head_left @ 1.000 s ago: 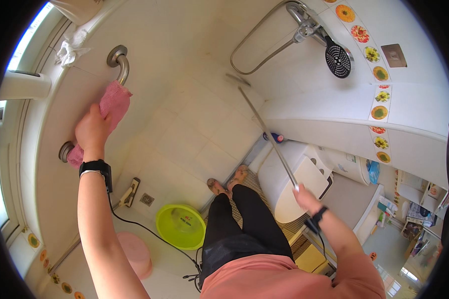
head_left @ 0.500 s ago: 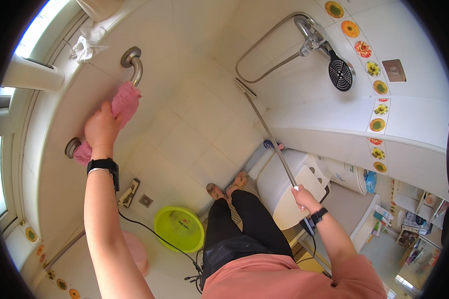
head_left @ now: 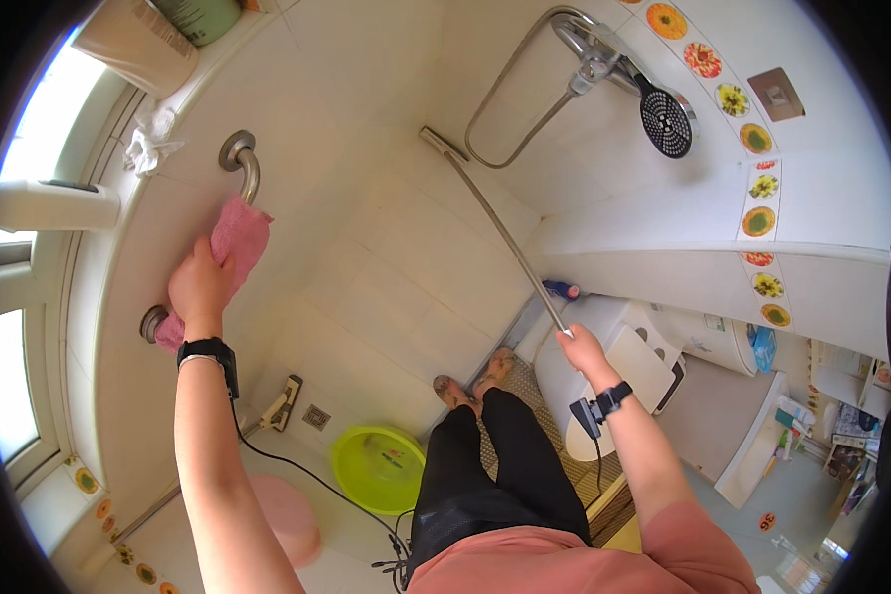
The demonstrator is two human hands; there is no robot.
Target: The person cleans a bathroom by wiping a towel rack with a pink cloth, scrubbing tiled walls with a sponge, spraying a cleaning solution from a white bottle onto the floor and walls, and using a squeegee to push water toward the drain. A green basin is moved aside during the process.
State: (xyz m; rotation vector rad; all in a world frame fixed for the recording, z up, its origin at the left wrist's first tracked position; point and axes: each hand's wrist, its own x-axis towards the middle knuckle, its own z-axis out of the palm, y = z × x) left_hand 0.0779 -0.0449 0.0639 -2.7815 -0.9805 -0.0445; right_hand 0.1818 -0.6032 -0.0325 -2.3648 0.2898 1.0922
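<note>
My left hand (head_left: 198, 287) is closed around a metal grab bar (head_left: 250, 180) on the left wall, with a pink towel (head_left: 242, 238) wrapped over the bar under my fingers. My right hand (head_left: 581, 348) grips the end of a long metal pole (head_left: 505, 234), which slants up and away. At the pole's far end, a narrow squeegee head (head_left: 444, 144) lies at the tiled wall (head_left: 366, 267), left of the shower hose. Both wrists wear black bands, and a cable hangs from each.
A hand shower (head_left: 665, 121) hangs on the right wall. Below are a toilet (head_left: 614, 342), a green basin (head_left: 351, 457), a pink basin (head_left: 287, 515) and another floor tool (head_left: 285, 403). Bottles (head_left: 144, 49) and a crumpled white cloth (head_left: 151, 144) sit on the window ledge. Loose cables run beside my legs.
The squeegee head has shifted left and up along the wall. My right hand has moved left and farther away with the pole. My left hand keeps its hold on the towel-wrapped bar.
</note>
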